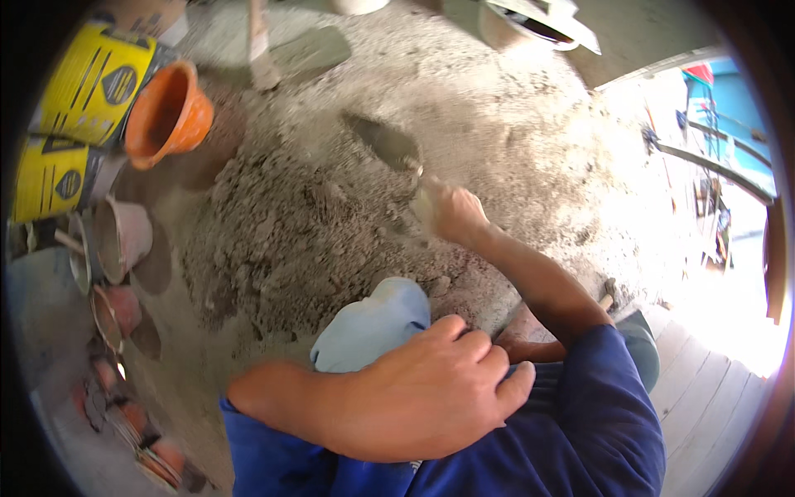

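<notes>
My right hand [454, 214] is closed round the handle of a trowel [385, 142], its blade pointing up and left over the mortar. Both hand and blade are smeared by motion. Below and to the left of the trowel lies a heap of grey-brown, crumbly mortar [273, 240]. My left hand [443, 385] is bent across my lap with its back turned up. Its fingers curl under, so the palm and anything in it are hidden. Just beyond that hand, my knee in light blue cloth [377, 323] juts toward the heap.
At the left stand yellow bags [99, 83], an orange bucket [170, 114] on its side and small pinkish buckets [126, 236]. A wooden-handled tool [261, 58] lies at the far left. A white bucket [522, 29] stands far right. Pale boards [700, 422] cover the near right.
</notes>
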The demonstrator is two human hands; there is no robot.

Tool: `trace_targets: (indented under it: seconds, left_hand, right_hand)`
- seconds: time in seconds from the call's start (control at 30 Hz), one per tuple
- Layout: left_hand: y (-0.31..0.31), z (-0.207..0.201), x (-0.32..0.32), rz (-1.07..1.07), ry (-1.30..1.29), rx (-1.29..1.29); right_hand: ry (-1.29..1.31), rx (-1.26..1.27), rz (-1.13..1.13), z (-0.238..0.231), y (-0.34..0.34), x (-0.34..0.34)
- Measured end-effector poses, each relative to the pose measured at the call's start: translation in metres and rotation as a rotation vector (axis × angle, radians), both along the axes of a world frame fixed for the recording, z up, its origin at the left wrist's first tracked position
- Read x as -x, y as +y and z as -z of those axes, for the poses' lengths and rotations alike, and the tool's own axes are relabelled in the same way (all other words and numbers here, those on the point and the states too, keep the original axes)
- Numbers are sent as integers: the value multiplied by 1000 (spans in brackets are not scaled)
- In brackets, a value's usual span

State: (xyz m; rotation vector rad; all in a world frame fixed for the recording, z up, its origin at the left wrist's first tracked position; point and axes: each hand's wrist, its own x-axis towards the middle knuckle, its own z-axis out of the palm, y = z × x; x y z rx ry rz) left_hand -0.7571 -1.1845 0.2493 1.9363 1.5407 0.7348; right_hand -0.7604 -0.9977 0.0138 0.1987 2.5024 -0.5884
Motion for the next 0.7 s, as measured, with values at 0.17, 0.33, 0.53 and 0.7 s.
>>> trace_targets:
  seconds: [0.17, 0.33, 0.53, 0.7]
  left_hand:
    - [13, -8, 5, 57, -49, 86]
    - [19, -11, 7, 50, -52, 132]
    - [22, -11, 11, 29, -30, 163]
    - [35, -8, 17, 26, -63, 216]
  right_hand:
    - [-51, -111, 21, 55, 46, -2]
    - [-49, -98, -363, -5, 71, -35]
    - [-170, -65, 260, -49, 194, -63]
    - [219, -84, 647, 7, 350, -172]
